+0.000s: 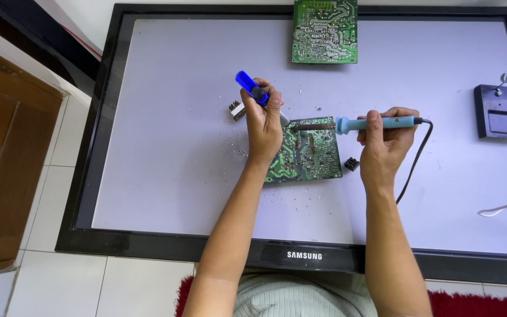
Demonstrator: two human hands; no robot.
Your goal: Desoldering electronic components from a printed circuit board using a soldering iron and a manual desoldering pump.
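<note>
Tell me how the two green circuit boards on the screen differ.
The near circuit board lies tilted under both hands; the far circuit board sits square at the top edge, untouched. The near one has grey crumbs scattered beside it; the far one has none. Both are green and lie solder side up.

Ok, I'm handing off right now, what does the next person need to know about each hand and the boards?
Left hand: closed grip on the blue desoldering pump, tip down at the green circuit board.
Right hand: closed grip on the soldering iron, tip lying over the board's top edge.
Board lies solder side up on the flat screen; solder crumbs scattered left of it.
Small loose parts: one near the pump, one right of the board.
Second board at the far edge, untouched.
Iron stand far right.
Joints left: cannot tell.
</note>
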